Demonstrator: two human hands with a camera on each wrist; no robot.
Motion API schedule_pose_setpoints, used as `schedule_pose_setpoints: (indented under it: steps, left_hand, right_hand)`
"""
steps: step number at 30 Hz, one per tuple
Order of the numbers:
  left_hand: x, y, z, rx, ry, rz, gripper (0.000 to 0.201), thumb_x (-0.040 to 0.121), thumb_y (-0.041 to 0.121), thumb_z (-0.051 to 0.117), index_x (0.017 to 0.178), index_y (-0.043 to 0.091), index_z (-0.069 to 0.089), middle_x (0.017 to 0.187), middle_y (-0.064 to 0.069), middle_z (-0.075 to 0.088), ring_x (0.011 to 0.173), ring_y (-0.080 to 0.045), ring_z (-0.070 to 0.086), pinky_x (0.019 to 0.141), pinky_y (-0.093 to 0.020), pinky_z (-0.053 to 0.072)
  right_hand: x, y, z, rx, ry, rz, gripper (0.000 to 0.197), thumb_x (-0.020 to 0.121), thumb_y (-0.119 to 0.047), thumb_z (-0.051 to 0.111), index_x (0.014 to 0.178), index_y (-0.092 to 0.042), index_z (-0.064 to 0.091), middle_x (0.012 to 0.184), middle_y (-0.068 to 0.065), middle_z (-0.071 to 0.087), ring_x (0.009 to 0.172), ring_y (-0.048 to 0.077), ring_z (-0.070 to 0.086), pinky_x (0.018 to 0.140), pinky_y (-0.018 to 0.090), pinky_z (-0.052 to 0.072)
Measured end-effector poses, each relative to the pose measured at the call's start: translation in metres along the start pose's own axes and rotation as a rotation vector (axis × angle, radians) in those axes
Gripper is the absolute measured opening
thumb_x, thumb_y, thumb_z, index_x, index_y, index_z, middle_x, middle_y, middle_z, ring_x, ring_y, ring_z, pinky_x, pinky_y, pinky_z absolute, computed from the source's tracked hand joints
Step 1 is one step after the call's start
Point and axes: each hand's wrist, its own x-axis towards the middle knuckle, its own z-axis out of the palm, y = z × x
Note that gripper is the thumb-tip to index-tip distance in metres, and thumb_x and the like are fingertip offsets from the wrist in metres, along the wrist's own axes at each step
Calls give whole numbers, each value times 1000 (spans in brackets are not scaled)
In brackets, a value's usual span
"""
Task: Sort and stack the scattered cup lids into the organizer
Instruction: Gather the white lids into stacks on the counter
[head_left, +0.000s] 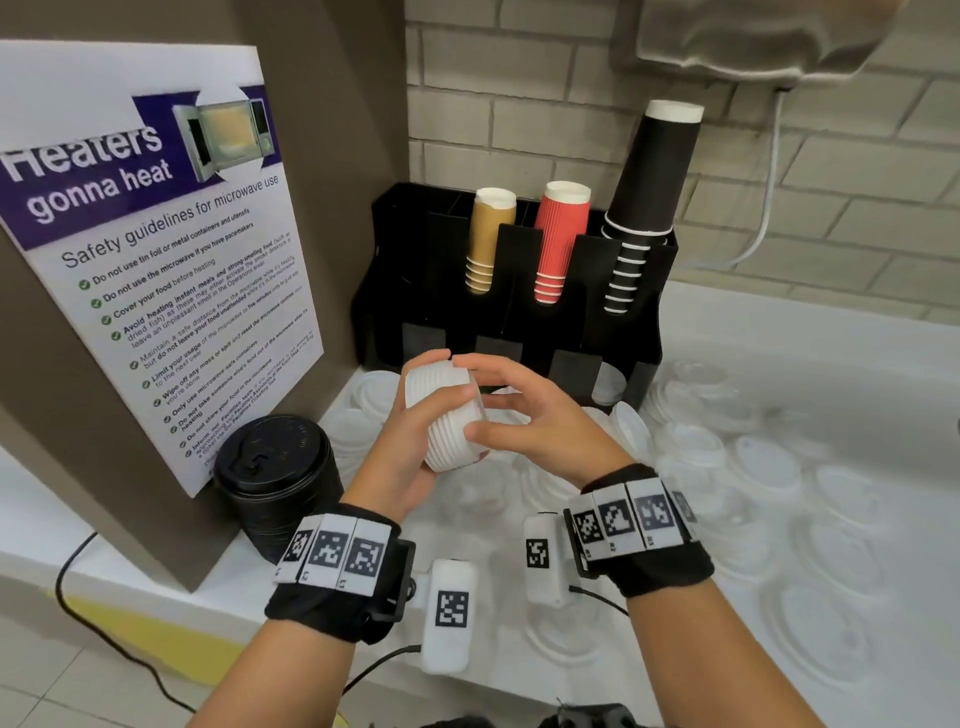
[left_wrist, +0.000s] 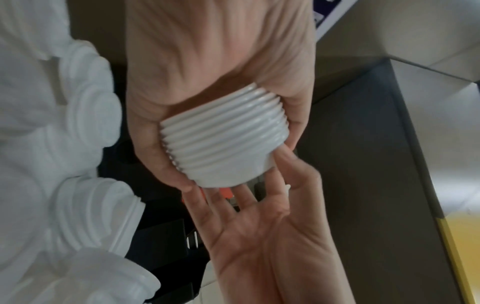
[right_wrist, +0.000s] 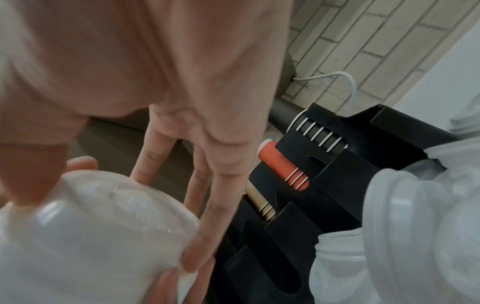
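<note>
Stack of white lids (head_left: 447, 415) was held up off the counter, just in front of the black organizer (head_left: 519, 291), approx centre of head view. Left hand (head_left: 402, 447) gripped it, thumb and fingers curled round the ribbed sides; the left wrist view showed the same nested stack (left_wrist: 223, 139) in that grip. Right hand (head_left: 524, 410) was at 3 o'clock of the stack, fingers spread and relaxed, tips touching its end face, not wrapped round it.

Organizer stood at 12 o'clock against the brick wall, w/ three cup stacks upside down in the top slots: tan cups (head_left: 488, 244), red cups (head_left: 558, 244), black cups (head_left: 649, 202). Lower front slots were dark, contents not readable.

Loose white lids (head_left: 769, 467) lay scattered on the white counter (head_left: 831, 374) from 2 to 5 o'clock, some overlapping; more lids (head_left: 363, 400) at 10 o'clock by the organizer's left foot. Stack of black lids (head_left: 278, 473) sat at 8 o'clock, beside a microwave safety poster (head_left: 156, 270) on the brown panel. White cable (head_left: 769, 208) hung down the wall at 1 o'clock.
</note>
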Motion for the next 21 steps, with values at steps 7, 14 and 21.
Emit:
schedule_pose_setpoints:
  steps: [7,14,21]
  left_hand:
    - [5,20,-14,4,91,36,45,69,24,68,111,29,53,108,-4,55,95,-22,58,61,-39,55]
    - [9,38,-14,54,90,100,48,71,28,66,117,29,52,111,-3,56,100,-23,57,63,-38,57]
    - [7,42,-17,47,73,111,42,71,28,65,112,30,55,109,0,57,100,-22,57,61,-38,57]
  right_hand:
    - [24,9,-26,-196,-87,253,48,89,-2,56,132,-23,51,129,1,56,122,15,54,103,30,44]
    - [39,29,20,-968,-625,451,78,74,-37,79,140,-25,40,136,4,45,122,24,47,100,36,43]
    - [46,32,34,-1151,-756,394,78,71,-25,82,137,-21,43,124,7,47,110,28,54,89,39,51]
